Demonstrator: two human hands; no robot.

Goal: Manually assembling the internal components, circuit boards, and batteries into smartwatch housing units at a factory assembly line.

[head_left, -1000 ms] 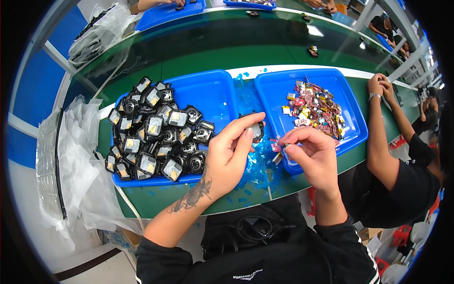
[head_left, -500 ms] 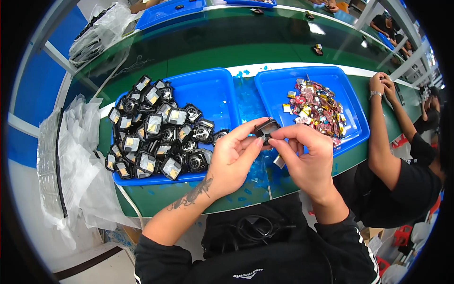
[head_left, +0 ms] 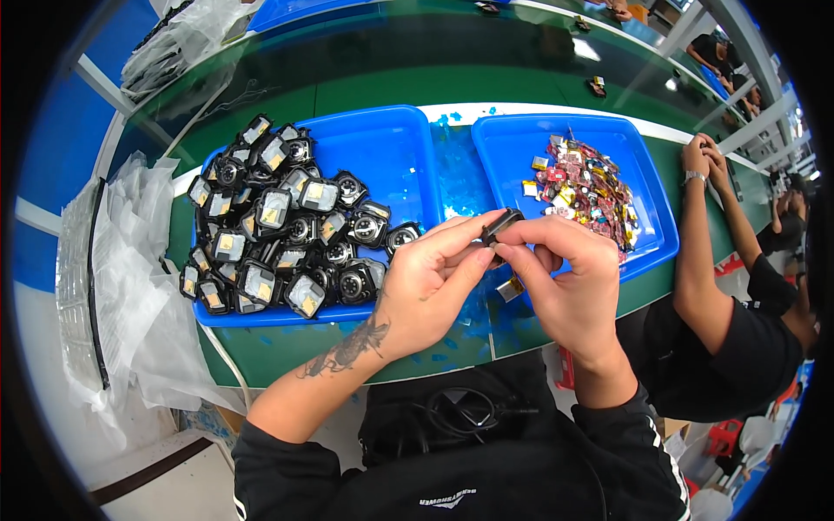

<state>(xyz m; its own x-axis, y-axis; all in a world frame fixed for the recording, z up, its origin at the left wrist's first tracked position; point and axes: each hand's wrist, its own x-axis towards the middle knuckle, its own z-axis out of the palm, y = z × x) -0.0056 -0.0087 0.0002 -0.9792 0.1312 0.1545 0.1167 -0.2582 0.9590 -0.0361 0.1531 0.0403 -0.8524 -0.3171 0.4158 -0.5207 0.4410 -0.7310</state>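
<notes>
Pinching at twelve o'clock, left hand (head_left: 427, 282) and right hand (head_left: 569, 282) grip a flat, hard-looking black casing (head_left: 504, 221), likely light, stiff, best held by its rim.

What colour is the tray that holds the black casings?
The tray is blue, best seen in the head view.

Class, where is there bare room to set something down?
Left tray: bare at its far right, between black casings and its wall, save a pale speck. Right tray: bare between its left wall and the parts heap. Crowded: left tray's left side; the gap between trays, littered with blue scraps.
</notes>
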